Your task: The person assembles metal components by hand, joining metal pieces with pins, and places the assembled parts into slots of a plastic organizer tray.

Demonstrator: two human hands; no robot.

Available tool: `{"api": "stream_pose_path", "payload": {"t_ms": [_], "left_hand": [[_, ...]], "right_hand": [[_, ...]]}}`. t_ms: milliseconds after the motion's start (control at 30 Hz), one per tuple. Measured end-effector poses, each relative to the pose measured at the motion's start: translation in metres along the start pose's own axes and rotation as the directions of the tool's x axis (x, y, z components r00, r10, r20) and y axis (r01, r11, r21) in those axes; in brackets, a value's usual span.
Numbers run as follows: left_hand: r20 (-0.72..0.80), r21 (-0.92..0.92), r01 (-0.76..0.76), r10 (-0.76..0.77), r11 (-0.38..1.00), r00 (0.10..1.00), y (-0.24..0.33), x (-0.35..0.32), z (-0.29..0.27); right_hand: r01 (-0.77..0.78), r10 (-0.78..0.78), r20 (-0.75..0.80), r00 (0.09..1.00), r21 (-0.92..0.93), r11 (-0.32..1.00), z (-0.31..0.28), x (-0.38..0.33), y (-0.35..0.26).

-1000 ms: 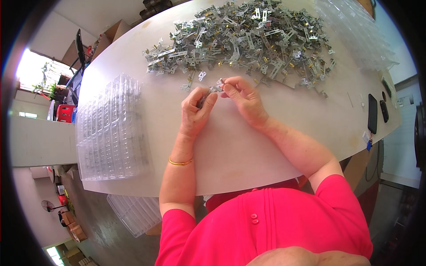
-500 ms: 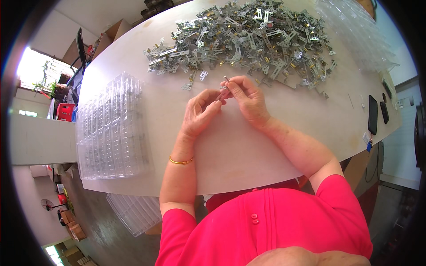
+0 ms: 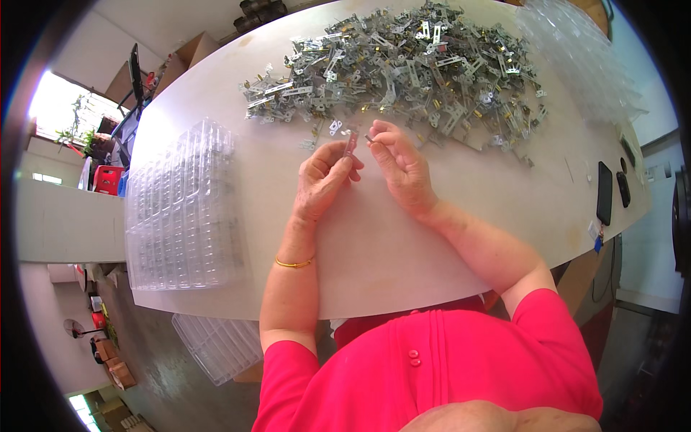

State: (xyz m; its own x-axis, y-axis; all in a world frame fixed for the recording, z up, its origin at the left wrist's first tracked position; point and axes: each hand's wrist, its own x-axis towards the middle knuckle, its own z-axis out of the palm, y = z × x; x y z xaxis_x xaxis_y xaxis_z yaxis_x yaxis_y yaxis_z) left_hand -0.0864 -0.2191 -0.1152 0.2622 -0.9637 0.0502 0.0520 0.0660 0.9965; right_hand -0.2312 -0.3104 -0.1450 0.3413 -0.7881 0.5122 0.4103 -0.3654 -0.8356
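Observation:
Between thumb and fingers, my left hand (image 3: pixel 322 180) pinches a small flat metal bracket (image 3: pixel 351 142), tipped upward. Close beside it, my right hand (image 3: pixel 404 171) is closed on a short thin metal pin (image 3: pixel 369 138), whose end pokes out past the thumb. A small gap separates the two pieces. Just beyond my hands lies a big heap of small metal brackets (image 3: pixel 403 72), silver with brass-coloured bits. A loose white-silver piece (image 3: pixel 335 127) rests on the table near the bracket.
Clear plastic trays (image 3: pixel 183 209) are stacked on the left of the pale table (image 3: pixel 389 252). More clear plastic packaging (image 3: pixel 576 57) lies at the far right. A black phone (image 3: pixel 604 193) and a small dark object (image 3: pixel 622 187) sit near the right edge.
My hands have parted slightly: the pin and the bracket, close together before, are now apart. The bracket shows more clearly above my left fingers.

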Motion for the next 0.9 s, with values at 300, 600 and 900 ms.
{"api": "stream_pose_path", "payload": {"t_ms": [300,600,900], "left_hand": [[-0.088,0.089,-0.123,0.13,0.988,0.988,-0.007,0.002,0.005],[-0.063,0.246,-0.108,0.127,0.963,0.99,-0.007,0.002,0.008],[-0.069,0.341,-0.125,0.157,0.932,0.985,-0.011,0.003,0.009]], "right_hand": [[-0.269,0.303,0.116,0.946,-0.246,0.931,-0.007,-0.002,-0.022],[-0.246,0.278,0.082,0.957,-0.275,0.929,-0.008,0.0,-0.025],[-0.151,0.217,0.148,0.965,-0.361,0.92,-0.007,-0.001,-0.028]]}}
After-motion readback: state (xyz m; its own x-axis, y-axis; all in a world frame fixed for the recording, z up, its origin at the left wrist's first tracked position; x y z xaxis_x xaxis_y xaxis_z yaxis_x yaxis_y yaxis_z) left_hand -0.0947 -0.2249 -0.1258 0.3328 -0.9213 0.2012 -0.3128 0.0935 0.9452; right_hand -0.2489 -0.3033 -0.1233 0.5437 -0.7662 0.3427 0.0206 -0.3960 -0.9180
